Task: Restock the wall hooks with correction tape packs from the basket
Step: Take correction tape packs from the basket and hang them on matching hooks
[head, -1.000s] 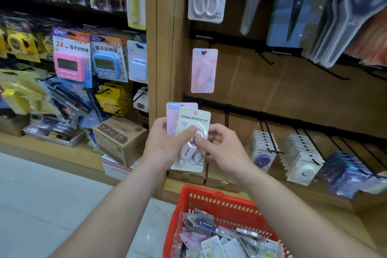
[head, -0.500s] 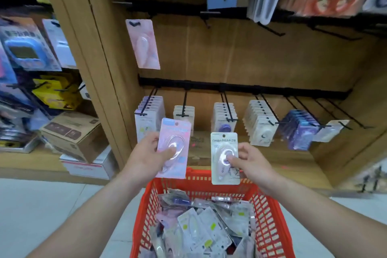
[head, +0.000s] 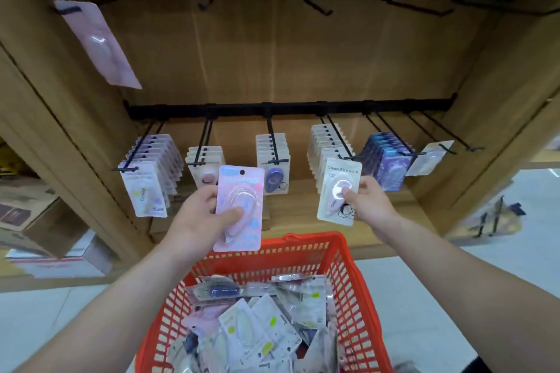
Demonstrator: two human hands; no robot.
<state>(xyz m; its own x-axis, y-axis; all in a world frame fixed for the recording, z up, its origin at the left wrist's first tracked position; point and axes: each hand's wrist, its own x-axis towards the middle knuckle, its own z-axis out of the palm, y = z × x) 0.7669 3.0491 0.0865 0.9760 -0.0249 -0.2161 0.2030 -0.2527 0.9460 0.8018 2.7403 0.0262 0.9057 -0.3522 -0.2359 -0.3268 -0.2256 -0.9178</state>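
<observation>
My left hand [head: 198, 218] grips a pink correction tape pack [head: 242, 191] upright, just above the red basket's far rim [head: 306, 239]. My right hand [head: 368, 206] pinches a white correction tape pack [head: 335, 179] by its right edge, held up in front of the fourth hook's white stack [head: 322, 142]. The basket holds several loose packs [head: 257, 321]. The lower rail [head: 288, 107] carries hooks with stacks of packs: lilac-white [head: 148, 169], pink-dot [head: 204, 157], navy-dot [head: 271, 151], dark blue [head: 386, 157] and a single clear pack [head: 428, 157].
A single pink pack [head: 97, 42] hangs on the upper left hook. Bare black hooks [head: 318, 7] stick out from the upper rail, and one empty hook [head: 454, 136] at the lower right. Cardboard boxes [head: 27, 212] sit at the left on a low shelf.
The two packs, first held together, were split between my hands. The right hand then carried the white pack up and right toward the fourth hook. The view tilted down and closer.
</observation>
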